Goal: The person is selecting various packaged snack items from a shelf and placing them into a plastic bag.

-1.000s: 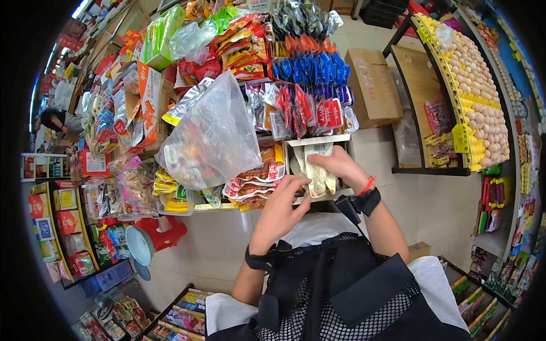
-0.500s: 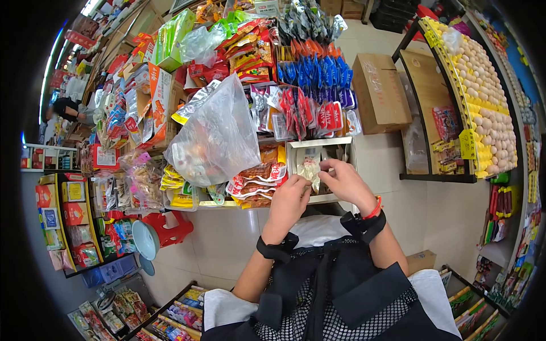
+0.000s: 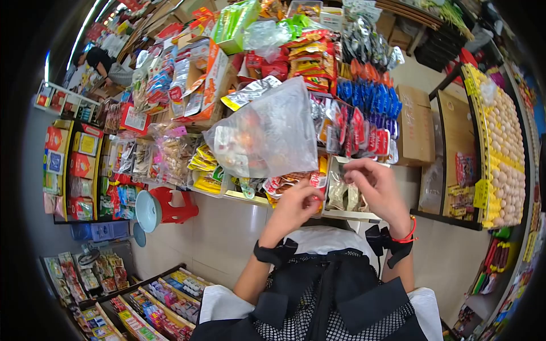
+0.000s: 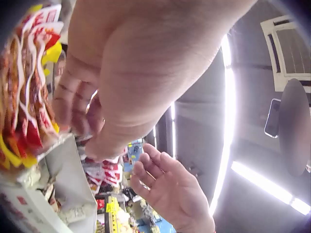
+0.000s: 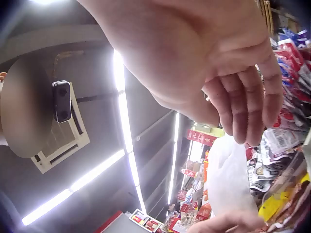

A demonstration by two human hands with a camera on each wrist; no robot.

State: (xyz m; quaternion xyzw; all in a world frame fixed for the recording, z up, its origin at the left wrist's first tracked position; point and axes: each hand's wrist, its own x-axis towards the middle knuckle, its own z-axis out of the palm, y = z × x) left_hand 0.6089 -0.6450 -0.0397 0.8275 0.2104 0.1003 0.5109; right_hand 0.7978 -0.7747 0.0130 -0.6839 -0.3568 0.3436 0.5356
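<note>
In the head view my left hand [image 3: 294, 209] hovers at the front left corner of a white box [image 3: 355, 216], its fingers loosely bent and nothing between them. Over the right side of that box is my right hand [image 3: 380, 190], fingers relaxed and also holding nothing. Pale flat packets [image 3: 336, 193] stand inside the box, partly hidden by the right hand. Beside the left fingertips lie red-and-white packets of brown food [image 3: 287, 184]. The left wrist view shows the right palm [image 4: 170, 191] facing the left hand, the two apart.
A clear plastic bag with things inside [image 3: 273, 136] covers goods left of the box. Behind it hang rows of red packets [image 3: 355, 133] and blue packets [image 3: 372, 99]. At the right stand a cardboard box [image 3: 414, 125] and trays of eggs [image 3: 503, 148]. A red stool [image 3: 176, 204] is on the floor.
Both hands have left the pale packet they were handling in the box and lifted away from it. The head view has swung left, so the stall appears further right.
</note>
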